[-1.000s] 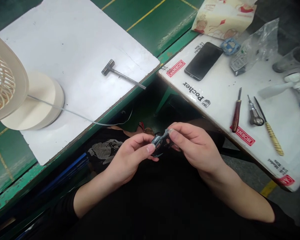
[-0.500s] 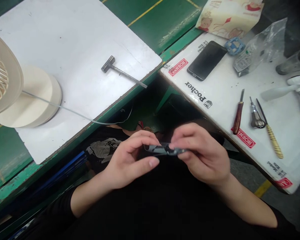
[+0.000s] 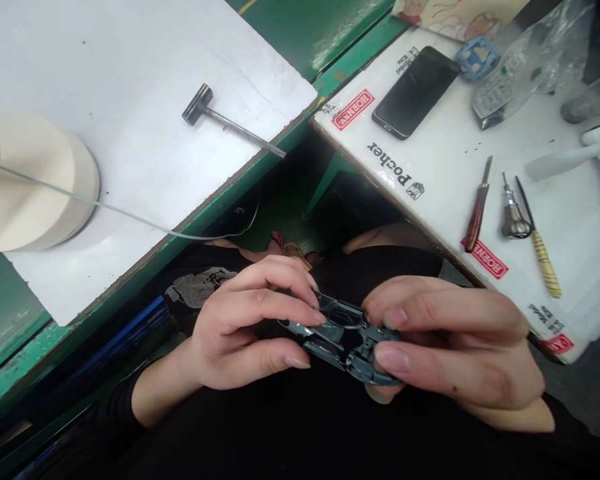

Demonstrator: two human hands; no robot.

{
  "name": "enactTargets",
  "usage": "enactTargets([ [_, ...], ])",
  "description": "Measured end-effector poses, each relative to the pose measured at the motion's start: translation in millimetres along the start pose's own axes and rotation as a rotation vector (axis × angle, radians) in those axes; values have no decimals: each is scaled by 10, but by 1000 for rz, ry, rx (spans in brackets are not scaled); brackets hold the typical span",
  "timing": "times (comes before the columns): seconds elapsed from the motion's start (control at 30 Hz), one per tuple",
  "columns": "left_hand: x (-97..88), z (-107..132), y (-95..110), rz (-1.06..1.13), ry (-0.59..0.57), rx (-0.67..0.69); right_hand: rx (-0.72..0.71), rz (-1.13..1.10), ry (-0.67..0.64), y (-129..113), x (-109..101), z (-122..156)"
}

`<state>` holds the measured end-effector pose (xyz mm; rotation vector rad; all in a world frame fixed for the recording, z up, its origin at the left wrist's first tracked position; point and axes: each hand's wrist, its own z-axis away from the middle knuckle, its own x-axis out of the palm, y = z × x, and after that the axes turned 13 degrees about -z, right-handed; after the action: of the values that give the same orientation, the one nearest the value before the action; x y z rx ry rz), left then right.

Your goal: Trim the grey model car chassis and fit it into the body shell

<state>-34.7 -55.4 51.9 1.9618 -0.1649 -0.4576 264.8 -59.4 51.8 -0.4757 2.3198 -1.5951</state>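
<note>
A small dark grey plastic part [image 3: 341, 337] with open cut-outs is held over my lap between both hands. My left hand [image 3: 240, 330] pinches its left end with fingers and thumb closed on it. Its right end is gripped by my right hand [image 3: 455, 350], fingers curled round it. The part lies nearly flat, inner side up.
A white sheet [image 3: 130, 107] on the green bench at left carries a T-handle socket tool [image 3: 230, 123] and a cream fan base [image 3: 35, 190] with a thin cable. The white board [image 3: 445, 167] at right holds a phone [image 3: 415, 92], a plastic bag [image 3: 525, 73] and three hand tools [image 3: 513, 217].
Both hands have dropped lower and come closer to the camera. The grey part was turned from edge-on to flat, showing its hollow side.
</note>
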Motion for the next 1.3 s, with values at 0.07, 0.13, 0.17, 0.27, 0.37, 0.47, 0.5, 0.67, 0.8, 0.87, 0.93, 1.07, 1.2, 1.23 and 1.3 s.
enactTargets([
  [0.07, 4, -2, -34, -6, 10, 68, -298, 91, -19, -42, 36, -63],
  [0.13, 7, -11, -56, -20, 15, 112, -393, 145, -21, -71, 74, -91],
  [0.17, 9, -17, -60, -31, 16, 114, -379, 150, -14, -80, 91, -87],
  [0.27, 17, -30, -53, -54, 25, 124, -337, 146, 7, -95, 128, -34],
  [0.37, 32, -28, -39, -63, 34, 122, -331, 151, 0, -105, 146, 6],
  [0.47, 55, -16, -38, -62, 45, 115, -338, 168, -1, -103, 149, 5],
  [0.5, 64, -11, -40, -64, 51, 116, -346, 173, -5, -97, 145, 1],
  [0.67, 91, 15, -24, -90, 87, 95, -392, 196, -36, -14, 69, -60],
  [0.8, 107, 50, 6, -34, 57, -124, -248, 122, 10, 65, 43, -161],
  [0.87, 135, 79, -3, 45, 56, -260, -137, 71, 97, 99, 68, -193],
  [0.93, 174, 112, -26, 153, 66, -371, -33, 1, 168, 130, 106, -197],
  [1.07, 222, 148, -58, 318, 63, -518, 120, -176, 227, 173, 170, -172],
  [1.2, 204, 139, -42, 286, 47, -495, 171, -242, 255, 182, 184, -167],
  [1.23, 196, 138, -39, 256, 48, -473, 175, -240, 252, 183, 179, -164],
  [1.3, 183, 140, -40, 194, 58, -426, 170, -224, 236, 188, 163, -155],
])
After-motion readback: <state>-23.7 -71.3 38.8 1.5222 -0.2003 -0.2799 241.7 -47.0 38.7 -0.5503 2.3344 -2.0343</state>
